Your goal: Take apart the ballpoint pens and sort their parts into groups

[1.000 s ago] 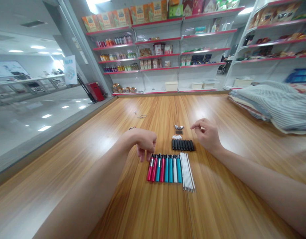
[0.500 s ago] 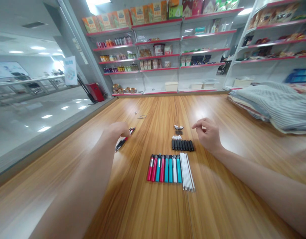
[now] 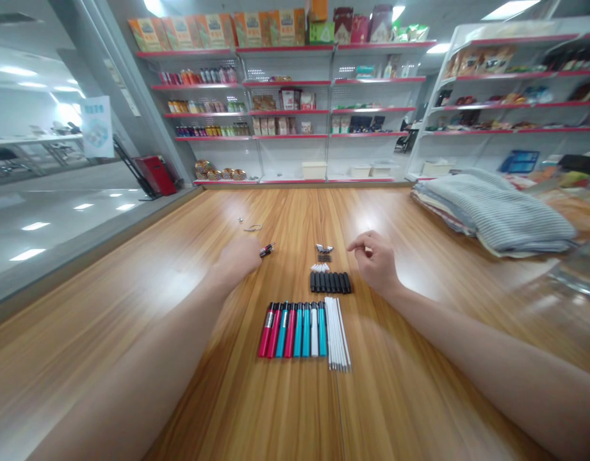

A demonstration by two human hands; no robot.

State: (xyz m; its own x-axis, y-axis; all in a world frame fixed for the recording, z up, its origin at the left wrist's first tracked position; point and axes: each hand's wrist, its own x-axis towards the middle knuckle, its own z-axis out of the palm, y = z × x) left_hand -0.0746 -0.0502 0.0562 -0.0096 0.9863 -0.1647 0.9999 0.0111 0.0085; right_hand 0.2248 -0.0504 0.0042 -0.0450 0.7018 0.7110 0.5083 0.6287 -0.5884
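Note:
My left hand (image 3: 241, 259) is closed around a small bunch of pens (image 3: 267, 250); their dark and red ends stick out past the fingers, and the rest is hidden. To the right, my right hand (image 3: 376, 259) hovers with curled fingers, and nothing shows in it. Between the hands lie small silver clips (image 3: 324, 248), dark springs (image 3: 324, 258), short white pieces (image 3: 319, 267) and a row of black grips (image 3: 330, 282). Nearer me, red, blue and white pen barrels (image 3: 295, 330) lie side by side, along with several white refills (image 3: 339, 334).
A thin loop (image 3: 253, 228) and a tiny shiny piece (image 3: 241, 220) lie beyond my left hand. Folded striped cloth (image 3: 496, 205) is stacked at the right, with a clear container (image 3: 580, 266) nearer. Stocked shelves (image 3: 285, 112) stand behind the table (image 3: 256, 410).
My left hand has moved rightward over the table, carrying the pens with it. My right hand keeps its curled pose. The camera view has turned to the right.

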